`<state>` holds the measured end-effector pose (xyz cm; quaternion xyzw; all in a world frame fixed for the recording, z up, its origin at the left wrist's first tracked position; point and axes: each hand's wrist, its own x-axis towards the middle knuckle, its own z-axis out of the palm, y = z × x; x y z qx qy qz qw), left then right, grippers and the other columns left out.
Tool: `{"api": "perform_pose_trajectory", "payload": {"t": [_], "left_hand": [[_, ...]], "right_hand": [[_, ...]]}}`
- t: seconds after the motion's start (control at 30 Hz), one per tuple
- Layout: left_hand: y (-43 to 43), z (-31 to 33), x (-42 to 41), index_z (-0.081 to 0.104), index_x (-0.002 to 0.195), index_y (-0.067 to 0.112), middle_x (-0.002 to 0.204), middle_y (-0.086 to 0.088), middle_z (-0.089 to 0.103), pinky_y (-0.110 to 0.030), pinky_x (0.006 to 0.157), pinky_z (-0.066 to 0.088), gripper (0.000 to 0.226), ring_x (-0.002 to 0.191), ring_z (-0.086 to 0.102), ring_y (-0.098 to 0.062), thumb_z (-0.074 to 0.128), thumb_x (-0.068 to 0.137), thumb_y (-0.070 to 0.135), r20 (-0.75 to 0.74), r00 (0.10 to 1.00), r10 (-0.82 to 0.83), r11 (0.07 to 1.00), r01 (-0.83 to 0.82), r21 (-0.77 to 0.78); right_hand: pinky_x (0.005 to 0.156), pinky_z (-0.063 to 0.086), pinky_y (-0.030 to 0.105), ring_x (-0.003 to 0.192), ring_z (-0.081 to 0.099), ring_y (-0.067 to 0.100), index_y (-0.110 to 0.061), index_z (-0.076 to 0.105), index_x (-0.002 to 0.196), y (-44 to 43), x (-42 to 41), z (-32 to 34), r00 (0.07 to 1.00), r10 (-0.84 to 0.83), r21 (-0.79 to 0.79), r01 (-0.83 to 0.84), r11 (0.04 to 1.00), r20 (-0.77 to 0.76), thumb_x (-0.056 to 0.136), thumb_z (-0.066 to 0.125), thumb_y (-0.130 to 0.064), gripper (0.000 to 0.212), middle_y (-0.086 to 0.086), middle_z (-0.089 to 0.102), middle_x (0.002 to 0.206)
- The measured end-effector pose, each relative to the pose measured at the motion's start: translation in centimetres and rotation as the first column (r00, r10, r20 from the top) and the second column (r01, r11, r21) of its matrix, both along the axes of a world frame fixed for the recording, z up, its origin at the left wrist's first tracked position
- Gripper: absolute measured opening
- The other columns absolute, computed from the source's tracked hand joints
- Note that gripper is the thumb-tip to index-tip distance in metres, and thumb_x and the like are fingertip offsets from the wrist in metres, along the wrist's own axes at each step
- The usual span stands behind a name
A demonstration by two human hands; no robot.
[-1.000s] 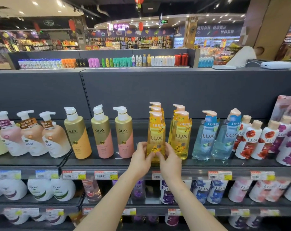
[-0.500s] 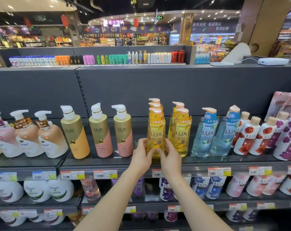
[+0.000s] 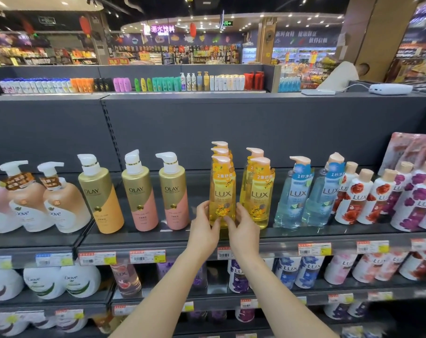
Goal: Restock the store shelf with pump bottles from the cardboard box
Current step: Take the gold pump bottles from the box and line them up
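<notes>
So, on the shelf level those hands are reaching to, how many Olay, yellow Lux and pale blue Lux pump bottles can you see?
Olay pump bottles: 3
Yellow Lux pump bottles: 5, counted by pump heads
Pale blue Lux pump bottles: 2
Total: 10

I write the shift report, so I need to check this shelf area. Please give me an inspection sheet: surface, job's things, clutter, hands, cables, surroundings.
Surface: dark shelf, bottles standing upright in rows, price tags on its front edge.
Job's things: front yellow bottle upright on the shelf, two more behind it; cardboard box not in view.
Clutter: nothing seen.
Hands: left hand and right hand both hold the front yellow bottle low on its sides.
Cables: white cable beside a white device on top of the shelf unit.
Surroundings: gold bottles to the left, blue bottles to the right, store aisles behind.
</notes>
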<state>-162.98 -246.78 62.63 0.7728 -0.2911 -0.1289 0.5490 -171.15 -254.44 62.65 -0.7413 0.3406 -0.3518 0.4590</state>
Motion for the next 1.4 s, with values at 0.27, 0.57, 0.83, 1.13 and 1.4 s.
{"api": "perform_pose_trajectory", "payload": {"t": [0.27,0.57,0.83,1.13,1.4], "left_hand": [[-0.1,-0.8,-4.5,0.062,0.122,0.016,0.113,0.007,0.061,-0.033,0.093,0.053,0.027,0.106,0.058,-0.011,0.068,0.096,0.018,0.393,0.9,0.19,0.982,-0.176,-0.073],[-5.9,1.0,-7.5,0.065,0.123,0.025,0.106,0.004,0.074,-0.039,0.082,0.058,0.023,0.094,0.071,-0.02,0.052,0.104,0.028,0.247,0.964,0.099,0.989,-0.122,0.082],[-7.6,1.5,-8.0,0.068,0.115,0.019,0.097,0.0,0.074,-0.025,0.07,0.05,0.018,0.078,0.065,-0.014,0.055,0.104,0.025,0.23,0.953,0.197,0.971,-0.222,0.09],[-7.0,1.2,-7.7,0.065,0.132,0.022,0.105,0.003,0.076,-0.036,0.086,0.06,0.033,0.091,0.072,-0.015,0.059,0.101,0.031,0.212,0.971,0.109,0.989,-0.128,0.076],[-4.8,1.1,-6.8,0.065,0.133,0.012,0.116,0.002,0.073,-0.016,0.085,0.046,0.035,0.095,0.061,-0.003,0.061,0.102,0.027,0.205,0.961,0.186,0.982,-0.187,-0.017]], "right_hand": [[0.073,0.042,0.019,0.088,0.058,0.007,-0.015,0.058,0.116,-2.1,-4.7,-0.2,0.96,-0.279,-0.099,0.28,0.955,0.024,0.092,0.074,-0.025,0.03,0.0,0.062,0.108],[0.07,0.054,0.036,0.098,0.07,0.029,-0.021,0.051,0.139,-5.2,-4.3,-1.1,0.938,-0.265,-0.247,0.209,0.946,-0.221,0.095,0.062,-0.04,0.048,0.004,0.073,0.105],[0.067,0.051,0.032,0.085,0.071,0.025,-0.025,0.054,0.133,-6.3,-4.0,-1.7,0.962,-0.222,-0.244,0.18,0.953,-0.159,0.099,0.058,-0.037,0.037,0.0,0.074,0.095],[0.067,0.048,0.031,0.081,0.068,0.021,-0.029,0.054,0.135,-6.8,-3.7,-2.0,0.969,-0.198,-0.221,0.164,0.961,-0.147,0.1,0.056,-0.036,0.036,-0.001,0.075,0.096],[0.069,0.046,0.03,0.09,0.071,0.026,-0.029,0.055,0.133,-6.7,-3.8,-1.6,0.964,-0.211,-0.253,0.166,0.953,-0.16,0.096,0.066,-0.035,0.04,-0.001,0.075,0.102]]}}
